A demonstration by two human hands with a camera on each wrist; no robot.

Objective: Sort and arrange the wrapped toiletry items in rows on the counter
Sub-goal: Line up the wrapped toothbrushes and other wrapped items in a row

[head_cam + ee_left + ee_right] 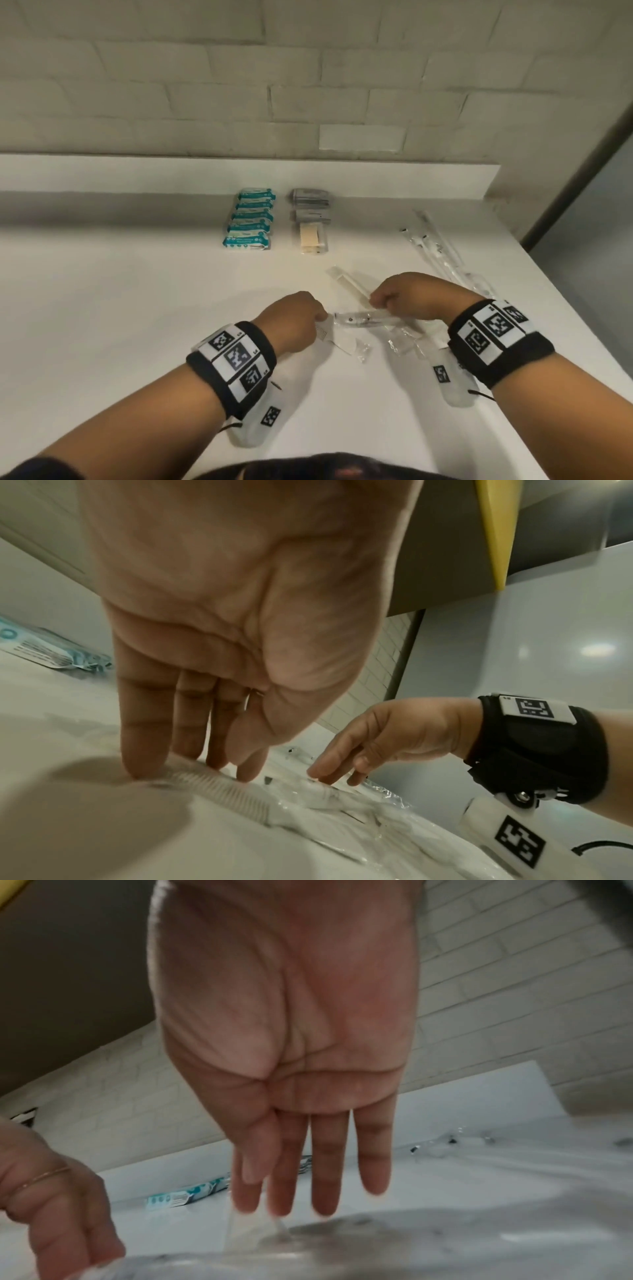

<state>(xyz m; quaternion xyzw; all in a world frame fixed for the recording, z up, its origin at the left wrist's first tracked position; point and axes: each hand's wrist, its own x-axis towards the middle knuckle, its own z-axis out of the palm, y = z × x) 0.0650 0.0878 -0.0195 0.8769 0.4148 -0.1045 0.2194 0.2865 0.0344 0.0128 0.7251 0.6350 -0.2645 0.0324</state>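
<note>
A loose pile of clear-wrapped toiletries [383, 337] lies on the white counter [137, 291] in front of me. My left hand [320, 317] reaches down with straight fingers, and their tips [143, 764] press on a wrapped white comb [226, 788]. My right hand [375, 303] also points its straight fingers [325, 1191] down onto clear wrapping [253, 1229] at the right end of a wrapped slim item [359, 320] that lies between both hands. Further back, teal packets [251, 219] and grey sachets [310, 219] form two neat rows.
Another white comb [346, 284] lies just behind the hands. Several long wrapped sticks [435, 246] lie at an angle near the counter's right edge [513, 342]. A low white ledge [239, 178] and a tiled wall [308, 68] bound the back.
</note>
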